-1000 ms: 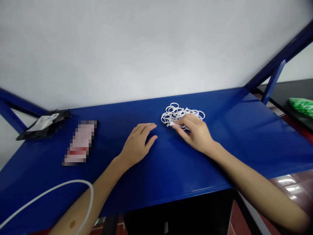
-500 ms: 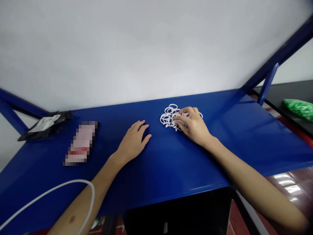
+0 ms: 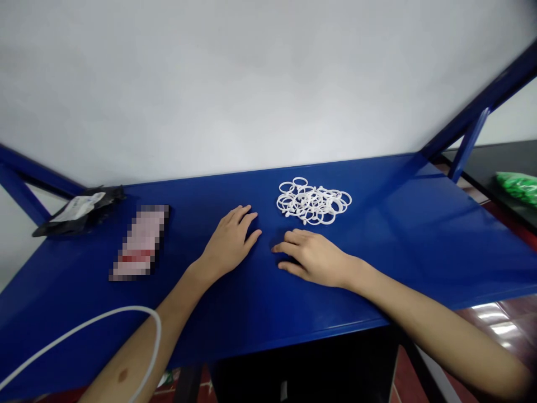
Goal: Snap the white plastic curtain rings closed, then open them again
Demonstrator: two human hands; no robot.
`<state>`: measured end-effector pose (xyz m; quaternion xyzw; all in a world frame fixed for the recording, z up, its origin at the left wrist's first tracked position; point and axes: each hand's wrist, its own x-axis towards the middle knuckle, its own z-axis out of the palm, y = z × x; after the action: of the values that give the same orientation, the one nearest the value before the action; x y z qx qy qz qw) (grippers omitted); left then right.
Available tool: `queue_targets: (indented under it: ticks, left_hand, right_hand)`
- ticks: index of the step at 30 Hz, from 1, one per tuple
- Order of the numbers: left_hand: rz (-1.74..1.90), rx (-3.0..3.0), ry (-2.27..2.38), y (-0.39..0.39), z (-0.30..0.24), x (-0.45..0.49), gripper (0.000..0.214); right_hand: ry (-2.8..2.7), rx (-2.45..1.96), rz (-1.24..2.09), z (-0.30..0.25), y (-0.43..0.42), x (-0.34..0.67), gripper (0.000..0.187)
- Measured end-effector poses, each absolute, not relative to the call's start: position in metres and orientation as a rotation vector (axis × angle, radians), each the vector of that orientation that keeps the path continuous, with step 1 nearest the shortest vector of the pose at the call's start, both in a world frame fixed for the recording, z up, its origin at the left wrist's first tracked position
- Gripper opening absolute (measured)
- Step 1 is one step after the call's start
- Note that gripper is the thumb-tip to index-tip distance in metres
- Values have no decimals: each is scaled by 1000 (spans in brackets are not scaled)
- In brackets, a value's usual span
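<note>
A loose pile of white plastic rings [image 3: 314, 202], several with small knobs on them, lies toward the back of the blue table [image 3: 235, 330]. My right hand [image 3: 312, 256] is just in front of the pile, apart from it, palm down and low over the tabletop. Its thumb and forefinger are spread, the other fingers slightly bent, and nothing shows between them. To the left of it, my left hand [image 3: 230, 238] lies palm down on the table with its fingers spread, holding nothing.
On the left lie a pixelated pinkish flat object [image 3: 140, 240] and a black plastic package [image 3: 79, 211] with a white label. A white cable [image 3: 84, 327] loops over my left forearm. A bag of green items [image 3: 518, 187] sits on a dark surface at right. Behind rises a pale wall [image 3: 268, 84].
My right hand has left the pile of rings and moved toward me and slightly left, uncovering the whole pile. My left hand has stayed in place. The view has shifted slightly.
</note>
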<state>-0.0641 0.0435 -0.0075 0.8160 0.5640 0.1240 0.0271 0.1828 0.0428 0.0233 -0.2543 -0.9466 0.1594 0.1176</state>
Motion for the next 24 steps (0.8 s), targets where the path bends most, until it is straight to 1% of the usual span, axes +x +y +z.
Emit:
queue_targets:
  ticks: [5,24]
  left_hand:
    - [373,2522,1744,43,-7,-64,45]
    - [329,2576,1748,44,-7,-64,47]
  right_hand:
    - [-2768,-774,527,20,43,181,29]
    - [-2780,-793,540,21,43,182,30]
